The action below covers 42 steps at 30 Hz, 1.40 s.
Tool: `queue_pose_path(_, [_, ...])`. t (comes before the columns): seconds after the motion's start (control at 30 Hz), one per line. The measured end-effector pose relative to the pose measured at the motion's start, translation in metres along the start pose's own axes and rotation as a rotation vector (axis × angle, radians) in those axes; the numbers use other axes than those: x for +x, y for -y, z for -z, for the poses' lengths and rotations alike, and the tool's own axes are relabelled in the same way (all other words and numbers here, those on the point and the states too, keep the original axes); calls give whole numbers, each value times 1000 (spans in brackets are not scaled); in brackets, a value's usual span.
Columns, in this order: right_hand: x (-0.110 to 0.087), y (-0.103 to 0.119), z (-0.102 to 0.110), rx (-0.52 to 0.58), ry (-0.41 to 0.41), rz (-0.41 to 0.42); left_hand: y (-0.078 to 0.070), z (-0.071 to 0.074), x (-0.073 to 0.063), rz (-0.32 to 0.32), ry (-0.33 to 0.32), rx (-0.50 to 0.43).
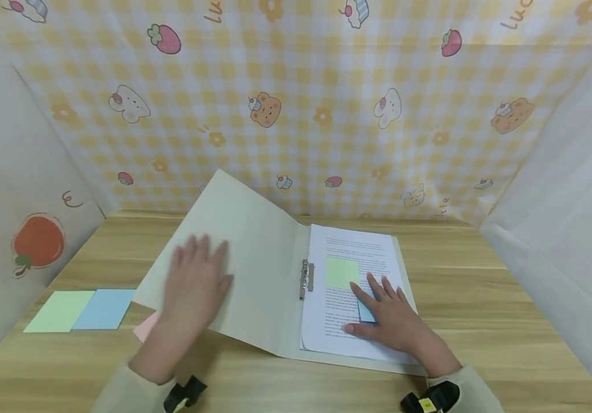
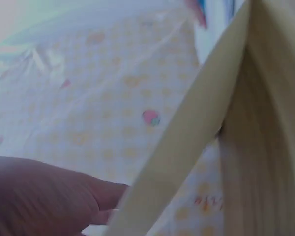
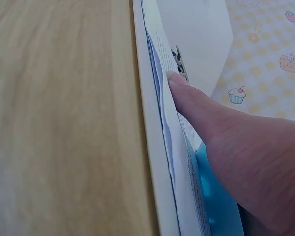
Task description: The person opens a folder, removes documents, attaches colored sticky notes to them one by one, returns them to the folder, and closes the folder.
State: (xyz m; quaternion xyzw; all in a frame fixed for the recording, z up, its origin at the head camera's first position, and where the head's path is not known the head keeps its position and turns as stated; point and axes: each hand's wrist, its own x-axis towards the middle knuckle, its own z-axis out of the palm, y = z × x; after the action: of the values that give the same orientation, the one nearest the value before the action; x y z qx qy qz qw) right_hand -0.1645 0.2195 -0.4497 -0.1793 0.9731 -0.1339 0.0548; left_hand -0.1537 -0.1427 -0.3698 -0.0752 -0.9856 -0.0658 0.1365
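Note:
A cream file folder (image 1: 260, 269) lies spread on the table, its left cover tilted up off the surface. My left hand (image 1: 195, 284), slightly blurred, touches the inside of that cover with fingers extended. In the left wrist view the cover (image 2: 187, 123) appears edge-on beside the hand (image 2: 44, 194). Printed sheets (image 1: 347, 238) fill the right side, next to a metal clip (image 1: 304, 280) near the fold. Fingers spread, my right hand (image 1: 391, 315) rests on the sheets, partly hiding a blue sticky note (image 1: 365, 312). A green sticky note (image 1: 341, 272) is just above its fingertips.
On the table at left lie a green square (image 1: 58, 311) and a blue square (image 1: 104, 310) side by side. A pink square (image 1: 145, 327) peeks out beneath the raised cover. A checked yellow cloth (image 1: 296, 143) hangs behind the wooden table (image 1: 482, 321).

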Motion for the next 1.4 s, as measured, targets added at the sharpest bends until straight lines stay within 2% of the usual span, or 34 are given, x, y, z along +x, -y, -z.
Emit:
queue_pose_path(0.13, [1, -1, -1, -1, 1, -2, 29, 17, 3, 167, -1, -69])
queue_pose_path(0.2, [1, -1, -1, -1, 3, -7, 43, 24, 5, 235, 57, -122])
queue_pose_path(0.27, [1, -2, -2, -2, 2, -7, 57, 29, 6, 267, 141, -186])
queue_pose_path(0.4, [0, -2, -1, 0, -1, -8, 77, 35, 9, 252, 304, -369])
queue_pose_path(0.5, [1, -3, -2, 2, 0, -9, 85, 36, 9, 217, 345, -496])
queue_pose_path(0.67, [2, -4, -5, 7, -13, 10, 97, 41, 9, 196, 382, -635])
queue_pose_path(0.77, [3, -7, -7, 28, -27, 47, 102, 44, 9, 212, 409, -683])
queue_pose_path(0.9, [5, -14, -6, 115, -29, 93, 107, 47, 8, 235, 425, -717])
queue_pose_path(1.03, [6, -22, -2, 184, -32, 97, 111, 49, 6, 237, 434, -746])
queue_pose_path(1.17, [4, -31, 4, 180, -25, 86, 111, 50, 6, 222, 437, -781])
queue_pose_path(1.4, [-3, -46, 15, 137, 34, 89, 108, 51, 7, 177, 435, -854])
